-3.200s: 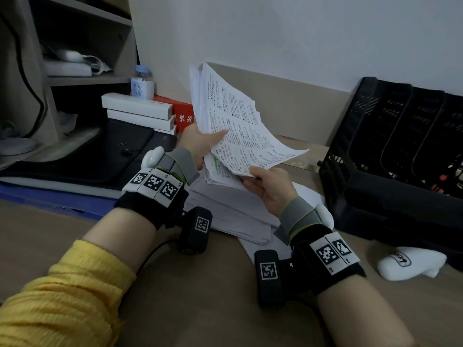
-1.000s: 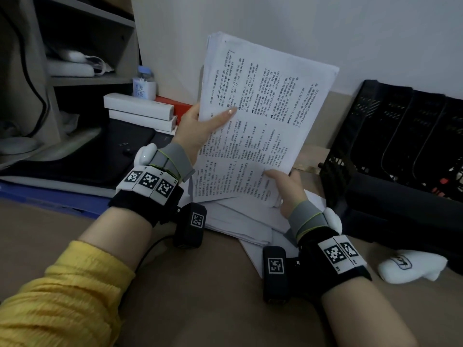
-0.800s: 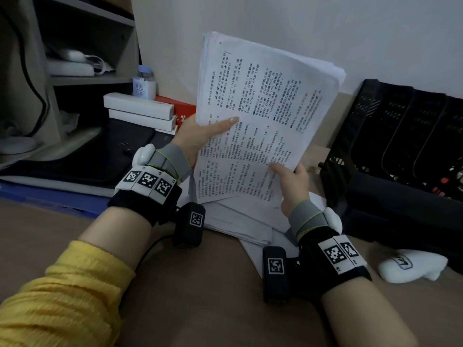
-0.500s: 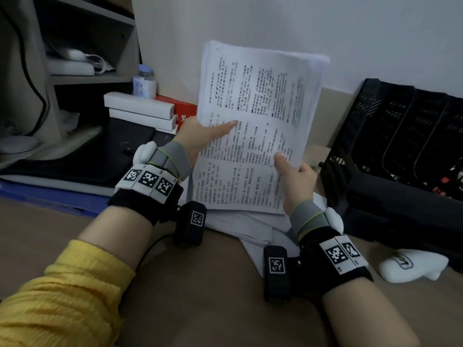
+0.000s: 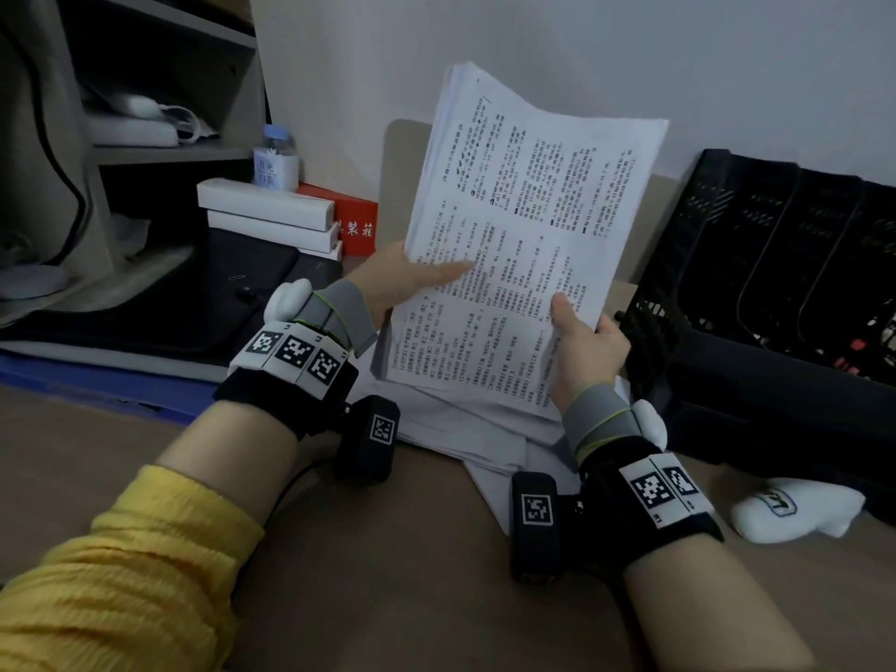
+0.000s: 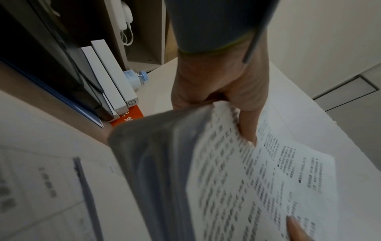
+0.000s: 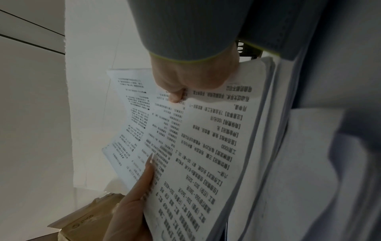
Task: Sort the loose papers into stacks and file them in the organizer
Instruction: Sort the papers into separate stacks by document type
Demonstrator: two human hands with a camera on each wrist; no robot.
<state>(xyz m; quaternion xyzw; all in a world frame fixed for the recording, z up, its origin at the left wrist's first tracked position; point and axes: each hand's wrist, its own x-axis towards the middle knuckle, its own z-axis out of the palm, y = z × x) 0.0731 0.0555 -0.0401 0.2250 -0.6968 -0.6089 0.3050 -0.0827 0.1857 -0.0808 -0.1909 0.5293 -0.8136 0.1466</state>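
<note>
I hold a thick sheaf of printed papers [image 5: 523,244] upright above the desk. My left hand [image 5: 402,278] grips its left edge, thumb across the front page and fingers behind. My right hand [image 5: 582,346] grips the lower right edge, thumb on the print. The left wrist view shows the left hand [image 6: 224,91] at the blurred sheaf [image 6: 237,179]. In the right wrist view the right hand [image 7: 191,78] pinches the page [image 7: 202,146]. More loose papers [image 5: 465,429] lie flat under the sheaf. The black slotted organizer [image 5: 776,293] stands to the right.
White boxes [image 5: 266,215], a red box [image 5: 356,225] and a small bottle [image 5: 275,160] sit at the back left by a shelf unit [image 5: 160,89]. A dark bag [image 5: 169,303] lies left. A white object [image 5: 800,509] rests on the desk [image 5: 388,574] at right.
The sheaf was turned from a splayed, edge-on bundle to face me, then squared. My right hand slid from the bottom edge up the right side. The top edge now bows slightly.
</note>
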